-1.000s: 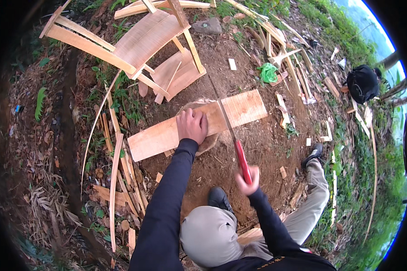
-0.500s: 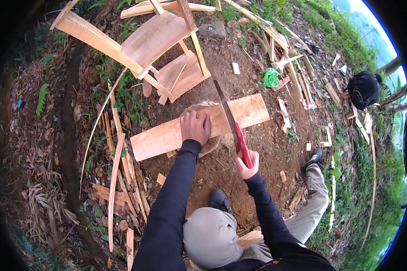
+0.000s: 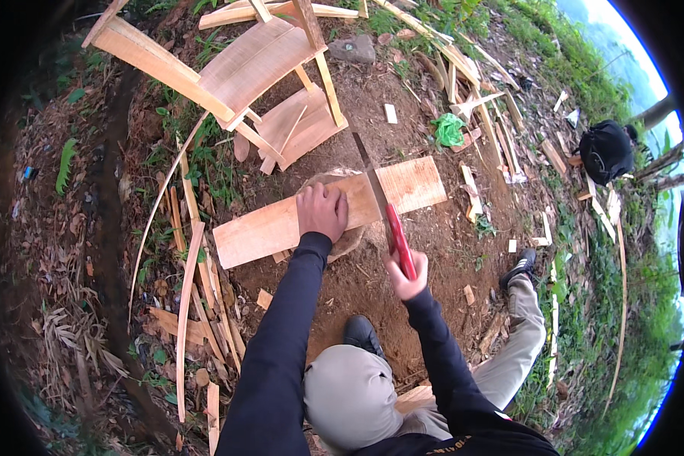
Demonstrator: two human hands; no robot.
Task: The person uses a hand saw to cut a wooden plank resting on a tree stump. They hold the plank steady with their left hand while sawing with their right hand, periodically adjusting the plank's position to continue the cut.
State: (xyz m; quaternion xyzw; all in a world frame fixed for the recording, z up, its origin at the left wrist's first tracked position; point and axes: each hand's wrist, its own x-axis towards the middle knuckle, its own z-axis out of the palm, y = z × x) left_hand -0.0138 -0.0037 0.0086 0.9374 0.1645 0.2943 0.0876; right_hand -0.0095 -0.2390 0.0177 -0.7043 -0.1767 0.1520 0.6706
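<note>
A long, pale wooden board (image 3: 258, 232) lies across a tree stump (image 3: 349, 242), slanting up toward the right. My left hand (image 3: 323, 211) presses down on its middle, fingers curled and close together on the wood. To the right of it, my right hand (image 3: 407, 277) is closed round the red handle of a handsaw (image 3: 400, 243). The saw's dark blade crosses the board, its tip pointing away from me past the far edge. How deep the blade sits in the wood I cannot tell.
A wooden chair (image 3: 254, 64) stands beyond the stump at the left. Long wooden strips (image 3: 188, 319) lie left of my arm. Offcuts, a green plastic bag (image 3: 449, 130) and a black backpack (image 3: 608, 152) are at the right. My shoe (image 3: 365, 334) is near the stump.
The whole view has shifted slightly, so everything appears a little further left. My hands, the saw and the board keep almost the same places relative to each other.
</note>
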